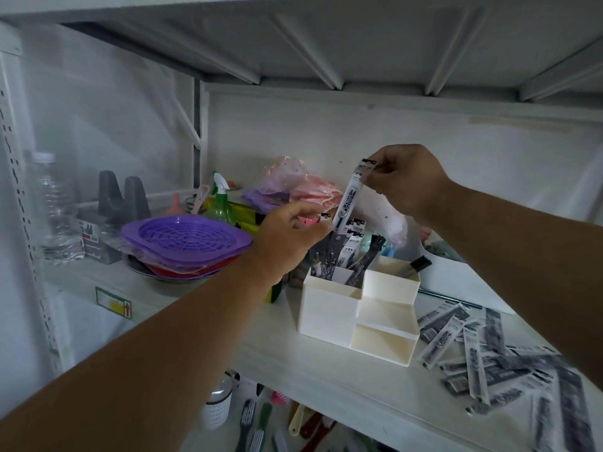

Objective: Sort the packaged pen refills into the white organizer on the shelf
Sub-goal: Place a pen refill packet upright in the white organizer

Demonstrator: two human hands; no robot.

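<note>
A white stepped organizer [329, 308] stands on the shelf, with several packaged pen refills [350, 252] upright in its tall back compartments. Above it my right hand [404, 181] pinches the top of one white-and-black refill packet [350, 194], which hangs tilted over the organizer. My left hand [290, 236] pinches the packet's lower end between thumb and fingertips, just above the standing refills. A loose pile of refill packets [483, 353] lies on the shelf to the right of the organizer.
Stacked purple and red strainers [186, 239] sit left of the organizer. A green spray bottle [220, 203], pink and purple bags [293, 187] and a clear water bottle [54, 203] stand behind. A white bin [456, 275] is at the right. Brushes [261, 425] lie on the lower shelf.
</note>
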